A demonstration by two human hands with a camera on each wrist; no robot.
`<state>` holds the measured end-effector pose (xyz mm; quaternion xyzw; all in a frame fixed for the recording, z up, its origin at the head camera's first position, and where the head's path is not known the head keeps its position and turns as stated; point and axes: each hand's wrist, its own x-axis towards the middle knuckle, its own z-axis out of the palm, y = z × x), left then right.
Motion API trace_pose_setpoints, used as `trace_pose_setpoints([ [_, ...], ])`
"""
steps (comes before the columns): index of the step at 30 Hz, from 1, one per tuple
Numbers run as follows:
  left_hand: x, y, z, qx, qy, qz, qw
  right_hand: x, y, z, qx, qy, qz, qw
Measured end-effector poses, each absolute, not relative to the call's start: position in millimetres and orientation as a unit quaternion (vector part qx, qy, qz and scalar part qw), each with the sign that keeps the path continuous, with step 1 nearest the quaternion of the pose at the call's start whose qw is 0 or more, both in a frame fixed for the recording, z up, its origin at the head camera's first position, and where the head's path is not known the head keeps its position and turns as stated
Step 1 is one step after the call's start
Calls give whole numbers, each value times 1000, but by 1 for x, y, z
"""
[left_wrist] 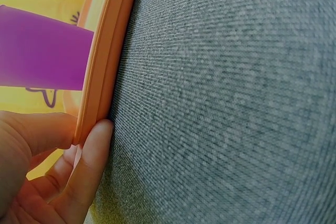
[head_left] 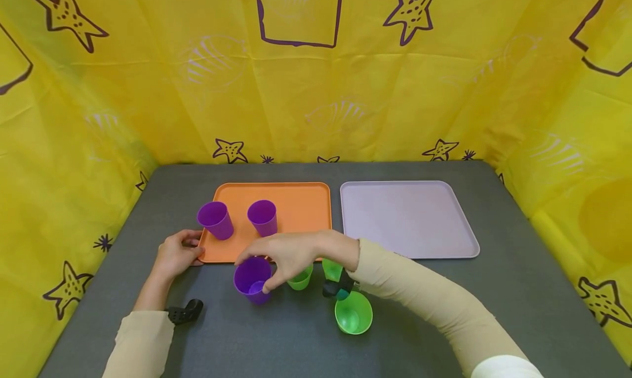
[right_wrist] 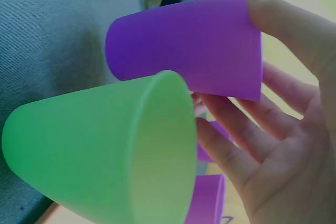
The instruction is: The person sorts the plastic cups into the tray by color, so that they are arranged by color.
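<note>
My left hand [head_left: 178, 253] pinches the front left corner of the orange tray [head_left: 306, 202], thumb above the rim and a finger below it in the left wrist view. With thumb and fingers my right hand [head_left: 291, 253] grips the rim of a purple cup [head_left: 253, 282], in front of the tray. In the right wrist view this purple cup [right_wrist: 184, 45] stands upright beside a green cup [right_wrist: 79, 140]. On the tray, one purple cup [head_left: 215, 220] is near the left hand and another purple cup [head_left: 263, 218] is further right.
A pale lilac tray [head_left: 405, 219] lies right of the orange one. Below the right forearm are a green cup [head_left: 301, 279], a second green cup [head_left: 332, 268] partly hidden by the wrist, and a third green cup [head_left: 353, 313] nearer me. Yellow cloth [head_left: 316, 92] surrounds the grey table.
</note>
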<state>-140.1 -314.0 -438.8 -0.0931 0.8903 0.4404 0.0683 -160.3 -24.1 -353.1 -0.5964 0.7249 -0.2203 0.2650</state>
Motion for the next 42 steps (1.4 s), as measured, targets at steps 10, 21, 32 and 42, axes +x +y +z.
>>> trace_pose_setpoints([
  [10,-140,-315,-439,-93,890,442,64,-165,-16,-330,-586,717,-285,246],
  [21,-140,-313,-438,-93,885,452,60,-178,8,-303,-552,704,-362,262],
  [32,-138,-312,-435,-100,891,439,62,-196,41,-284,-508,759,-353,203],
  [42,-138,-312,-436,-100,887,446,62,-217,59,-299,-451,790,-362,203],
])
